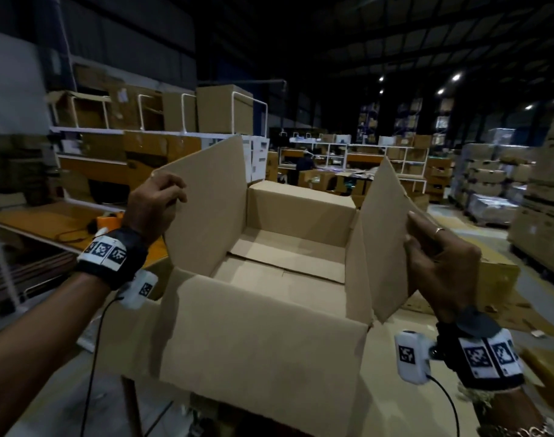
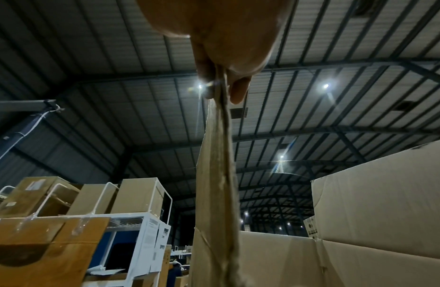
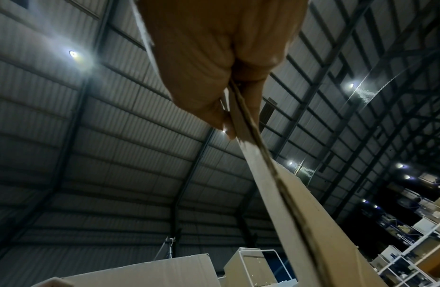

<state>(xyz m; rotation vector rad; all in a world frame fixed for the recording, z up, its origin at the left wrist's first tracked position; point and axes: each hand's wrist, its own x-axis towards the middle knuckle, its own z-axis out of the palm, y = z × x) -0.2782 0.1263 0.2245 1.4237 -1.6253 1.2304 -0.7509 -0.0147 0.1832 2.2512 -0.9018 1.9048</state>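
Observation:
A large open cardboard box [image 1: 263,339] stands in front of me, its inside bare. My left hand [image 1: 157,200] pinches the near edge of the upright left flap [image 1: 209,203]; in the left wrist view the left hand [image 2: 221,77] grips that left flap [image 2: 214,184] edge-on between thumb and fingers. My right hand [image 1: 439,257] grips the edge of the upright right flap [image 1: 386,234]. In the right wrist view the right hand [image 3: 228,93] holds the right flap [image 3: 275,184] the same way. The near flap hangs outward toward me and the far flap [image 1: 300,209] leans back.
White wire shelving [image 1: 162,127] stacked with cardboard boxes rises at the left behind an orange-topped table [image 1: 48,222]. Pallets of stacked boxes [image 1: 540,197] line the right. A person works at distant shelves [image 1: 305,165]. Flattened cardboard lies on the floor at right.

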